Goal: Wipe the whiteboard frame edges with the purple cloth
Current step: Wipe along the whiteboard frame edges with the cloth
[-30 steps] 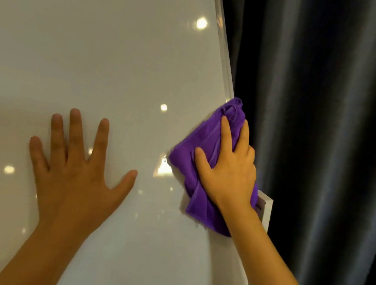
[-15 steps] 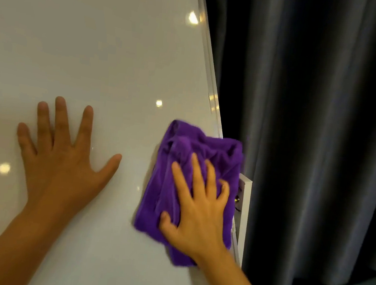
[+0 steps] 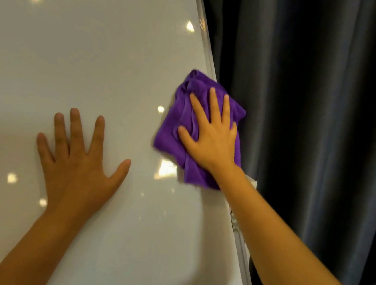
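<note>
A glossy whiteboard [image 3: 93,62] fills the left of the view, and its pale frame edge [image 3: 205,42] runs diagonally down the right side. The crumpled purple cloth [image 3: 174,127] lies over that right edge, partly hanging past it. My right hand [image 3: 211,135] presses flat on the cloth with fingers spread. My left hand [image 3: 75,165] rests flat on the board surface, fingers apart, holding nothing. The frame under the cloth is hidden.
A dark grey curtain [image 3: 311,132] hangs right behind the board's right edge. A white bracket [image 3: 253,184] sticks out from the frame just below my right wrist. Ceiling lights reflect on the board.
My right hand has slid the cloth up along the right frame edge after an earlier downward stroke. My left hand has stayed flat on the board.
</note>
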A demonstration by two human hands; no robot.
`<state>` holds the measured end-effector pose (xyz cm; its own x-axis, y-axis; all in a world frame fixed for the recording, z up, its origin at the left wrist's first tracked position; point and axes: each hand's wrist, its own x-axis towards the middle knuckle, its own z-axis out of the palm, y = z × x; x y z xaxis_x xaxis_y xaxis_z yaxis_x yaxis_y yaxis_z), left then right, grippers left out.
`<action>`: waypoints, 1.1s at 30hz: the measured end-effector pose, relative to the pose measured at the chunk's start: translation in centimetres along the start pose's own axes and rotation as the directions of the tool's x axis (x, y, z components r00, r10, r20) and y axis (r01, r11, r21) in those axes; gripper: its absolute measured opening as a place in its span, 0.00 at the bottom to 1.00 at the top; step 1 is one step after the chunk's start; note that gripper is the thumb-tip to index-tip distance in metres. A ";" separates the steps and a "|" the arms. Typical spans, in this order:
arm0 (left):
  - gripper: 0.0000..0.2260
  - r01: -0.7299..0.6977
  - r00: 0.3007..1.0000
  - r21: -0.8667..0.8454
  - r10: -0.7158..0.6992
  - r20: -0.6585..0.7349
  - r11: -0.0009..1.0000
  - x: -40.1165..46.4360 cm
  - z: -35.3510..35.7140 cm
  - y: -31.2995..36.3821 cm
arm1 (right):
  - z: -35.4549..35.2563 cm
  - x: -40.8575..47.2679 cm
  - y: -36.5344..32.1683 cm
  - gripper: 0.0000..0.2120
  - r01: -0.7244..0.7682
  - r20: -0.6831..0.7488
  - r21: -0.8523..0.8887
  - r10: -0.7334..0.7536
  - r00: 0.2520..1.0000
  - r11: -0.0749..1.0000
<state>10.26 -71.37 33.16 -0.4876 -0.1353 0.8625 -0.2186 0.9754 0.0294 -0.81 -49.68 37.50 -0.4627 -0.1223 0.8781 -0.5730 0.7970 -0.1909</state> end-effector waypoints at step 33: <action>0.21 -0.639 0.752 -0.233 0.659 0.012 0.733 0.3 -7.4 12.6 | -5.8 -5.7 2.4 0.25 -0.050 0.310 0.373 -0.074 0.948 0.927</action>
<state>13.60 -57.82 37.50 -0.5209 0.5389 0.6620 0.3482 0.8422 -0.4116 4.42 -43.63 34.56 -0.6060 -0.3577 0.7104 -0.7599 0.5243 -0.3842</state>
